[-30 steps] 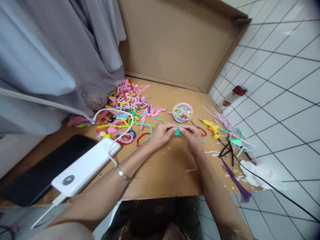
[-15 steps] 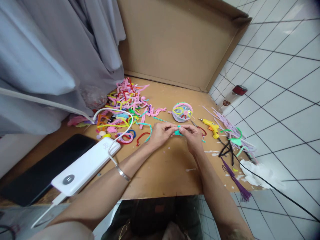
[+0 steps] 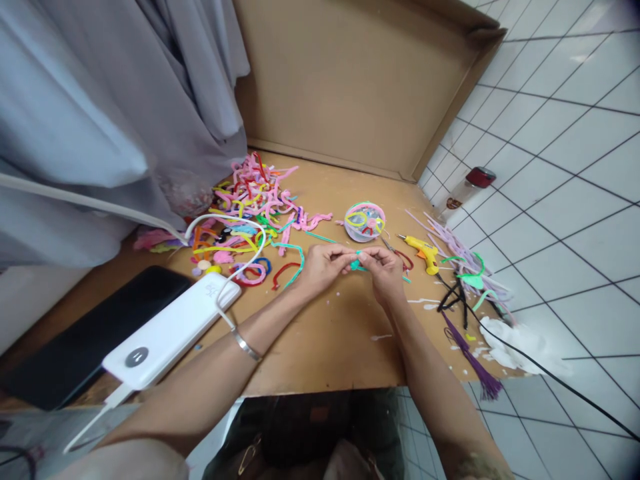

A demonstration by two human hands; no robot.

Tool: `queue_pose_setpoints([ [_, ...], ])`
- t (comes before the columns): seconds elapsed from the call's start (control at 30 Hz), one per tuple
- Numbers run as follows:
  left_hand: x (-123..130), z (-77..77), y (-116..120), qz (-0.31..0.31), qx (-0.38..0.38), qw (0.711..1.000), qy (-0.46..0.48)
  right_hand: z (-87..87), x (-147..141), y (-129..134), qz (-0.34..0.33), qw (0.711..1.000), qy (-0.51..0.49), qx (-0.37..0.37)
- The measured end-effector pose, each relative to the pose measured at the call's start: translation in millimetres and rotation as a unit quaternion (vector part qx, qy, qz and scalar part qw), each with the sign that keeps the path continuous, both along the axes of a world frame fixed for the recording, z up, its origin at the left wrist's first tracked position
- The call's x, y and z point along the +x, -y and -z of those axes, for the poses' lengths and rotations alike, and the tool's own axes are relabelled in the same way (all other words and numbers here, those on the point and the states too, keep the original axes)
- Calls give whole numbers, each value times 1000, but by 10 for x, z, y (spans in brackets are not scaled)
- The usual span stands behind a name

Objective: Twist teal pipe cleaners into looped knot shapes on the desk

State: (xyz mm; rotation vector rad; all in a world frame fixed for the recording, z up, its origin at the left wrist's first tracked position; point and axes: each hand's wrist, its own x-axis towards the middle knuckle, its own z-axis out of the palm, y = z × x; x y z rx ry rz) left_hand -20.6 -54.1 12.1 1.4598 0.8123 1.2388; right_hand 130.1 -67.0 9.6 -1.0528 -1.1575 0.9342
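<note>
Between my hands, above the middle of the table, is a teal pipe cleaner (image 3: 356, 264), bunched into a small clump at the fingertips. My left hand (image 3: 325, 267) pinches it from the left, its thumb and forefinger pressed together. From the right, my right hand (image 3: 386, 272) grips it in the same way, and the fingertips of both hands nearly meet. The fingers hide part of the clump, so its exact shape is unclear. A bent length of turquoise pipe cleaner (image 3: 302, 257) lies just left of my left hand. Beyond the hands stands a round tub (image 3: 361, 233) with coloured loops on top.
A heap of pipe cleaners (image 3: 265, 193) lies back left. A white power bank (image 3: 170, 333) with a cable and a black phone-like slab (image 3: 95, 333) lie front left. On the right are a yellow glue gun (image 3: 425, 253), lilac pipe cleaners (image 3: 450, 247), a purple tassel (image 3: 475, 363) and scissors (image 3: 403, 257).
Both hands keep their pinch on the teal pipe cleaner, with only tiny finger shifts. The view has moved very slightly.
</note>
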Motion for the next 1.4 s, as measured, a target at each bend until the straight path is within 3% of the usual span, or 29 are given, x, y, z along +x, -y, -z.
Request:
queue_pose_setpoints([
  [0.2,42,72,-32,-6,-26,999,19,56,-62,19,53,996,57,31],
  [0.47,49,108,-73,20,-114,991,69,64,-31,-19,65,994,74,54],
  [0.7,57,149,-60,58,-102,992,36,18,-34,6,60,990,104,75],
  [0.83,25,22,-67,43,-81,995,44,0,-1,5,22,988,113,102],
  [0.97,-111,-319,-153,-33,-19,990,134,-11,60,7,63,975,146,154],
  [1.07,-228,-602,-238,-100,5,980,171,4,-3,34,20,924,314,219],
  [1.17,-261,-744,-269,-120,15,977,177,55,-240,77,-126,812,499,274],
  [1.27,-179,-693,-214,-112,18,979,167,157,-557,104,-206,704,609,301],
  [1.33,-89,-600,-149,-95,20,984,149,241,-711,108,-224,670,629,323],
  [1.4,-7,-509,-92,-70,24,989,124,301,-761,121,-250,658,625,337],
])
